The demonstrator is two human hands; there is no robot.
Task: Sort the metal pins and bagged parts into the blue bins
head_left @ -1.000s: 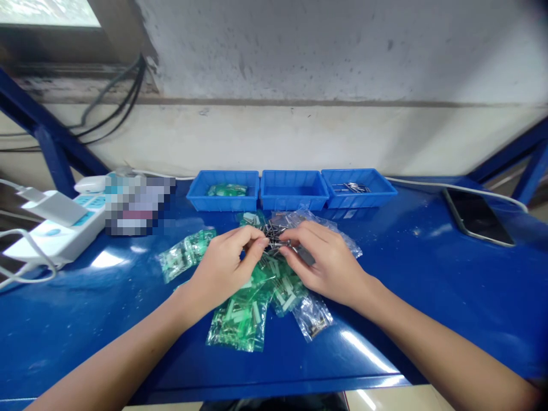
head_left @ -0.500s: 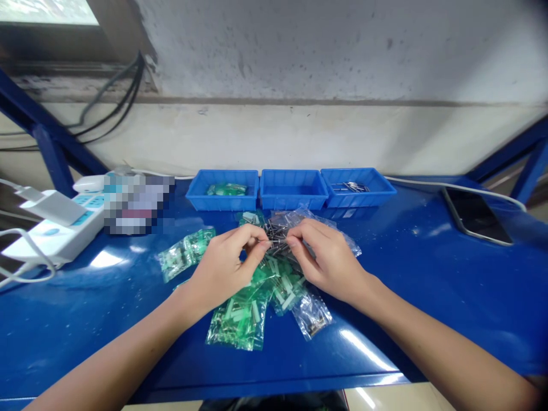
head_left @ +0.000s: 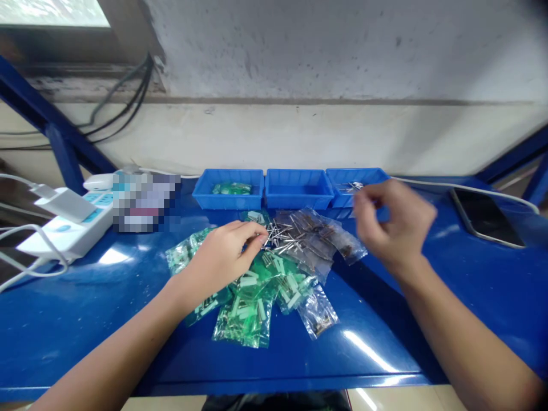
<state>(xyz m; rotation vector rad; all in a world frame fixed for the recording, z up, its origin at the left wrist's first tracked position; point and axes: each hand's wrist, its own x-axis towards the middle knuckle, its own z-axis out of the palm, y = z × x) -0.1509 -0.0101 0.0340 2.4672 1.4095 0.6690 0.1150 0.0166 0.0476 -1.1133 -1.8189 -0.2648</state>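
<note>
Thumb and fingertips of my left hand (head_left: 229,254) are pinched together at the left edge of a heap of loose, slim silver metal pins (head_left: 285,237); what they hold is too small to make out. My right hand (head_left: 394,222) is raised in front of the right blue bin (head_left: 359,200), its fingers curled in a pinch and blurred. Anything in that pinch is hidden. More metal pins (head_left: 354,186) lie in this bin. Below the heap spread green plastic packets (head_left: 246,319) with pale plugs and screws inside. Greyish clear packets (head_left: 314,245) lie to its right.
A left blue bin (head_left: 226,202) holds green packets, beside a middle blue bin (head_left: 299,201). On the left stands a white power strip (head_left: 72,231) with cables and a charger. A phone (head_left: 488,217) lies at the right. A small clear packet (head_left: 317,313) is near the front.
My right hand has left the heap and moved right and up to the right bin. My left hand stays by the heap, and the pins between the hands are uncovered now.
</note>
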